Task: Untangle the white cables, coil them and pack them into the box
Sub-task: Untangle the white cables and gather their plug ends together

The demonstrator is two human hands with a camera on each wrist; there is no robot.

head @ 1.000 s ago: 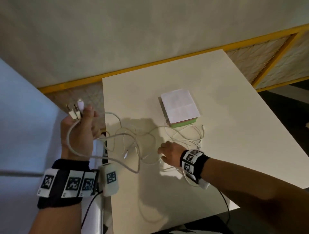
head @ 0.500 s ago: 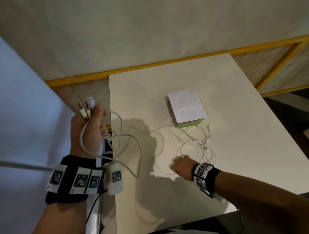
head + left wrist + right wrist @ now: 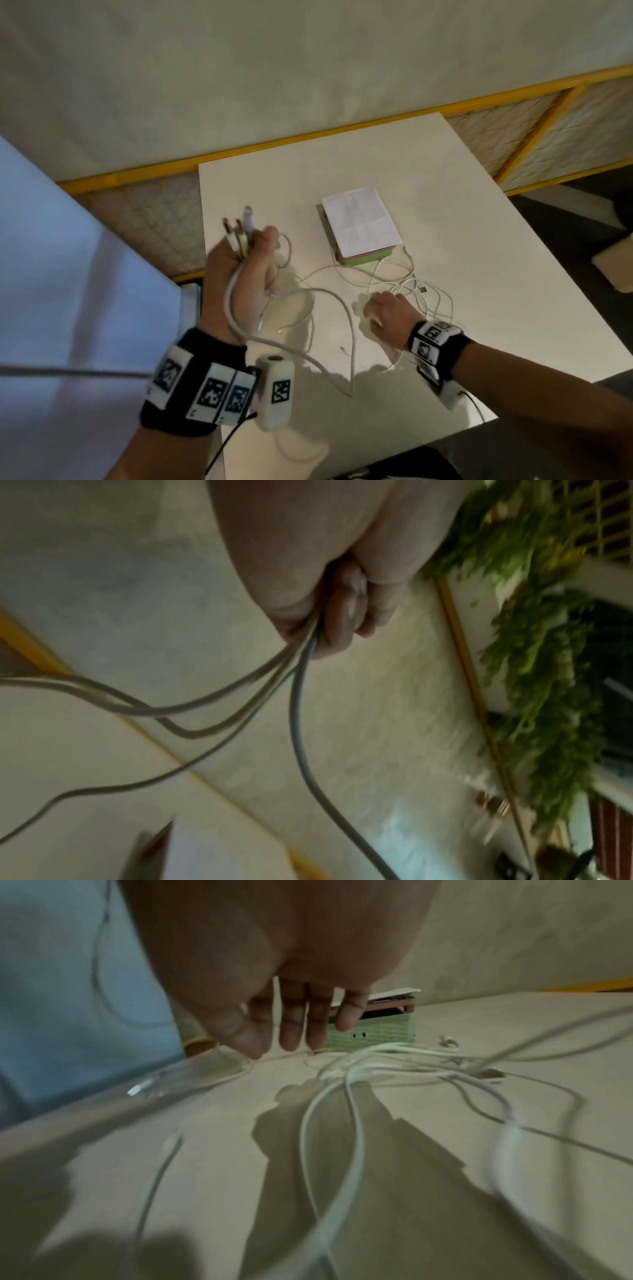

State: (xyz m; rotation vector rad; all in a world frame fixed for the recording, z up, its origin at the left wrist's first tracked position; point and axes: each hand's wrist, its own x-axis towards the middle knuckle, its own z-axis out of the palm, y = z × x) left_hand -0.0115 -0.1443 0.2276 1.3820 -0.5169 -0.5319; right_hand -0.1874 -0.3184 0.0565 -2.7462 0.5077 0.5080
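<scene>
Several thin white cables [image 3: 346, 298] are gripped near their plug ends by the left hand [image 3: 239, 277], raised above the left edge of the white rectangular desk [image 3: 462, 212]; its fingers [image 3: 339, 620] are curled tight round the bundle, w/ the metal-tipped plugs [image 3: 239, 229] sticking up out of the fist. From the fist the cables are seen trailing down & across the desk to a loose tangle lying in front of the box. One thicker strand is looped down past the left wrist. The right hand [image 3: 387, 318] is lowered over the near-left side of the tangle, palm down; in the right wrist view its fingers [image 3: 291, 1023] are held fairly straight, slightly spread, pointing down, tips just above or touching a strand — contact can't be told. Nothing is seen gripped by it. The small rectangular box [image 3: 363, 233], w/ green woven-pattern sides & a white top, is set mid-desk just behind the tangle, a few strands lying against its near side. Black bands w/ square markers are worn on both wrists.
</scene>
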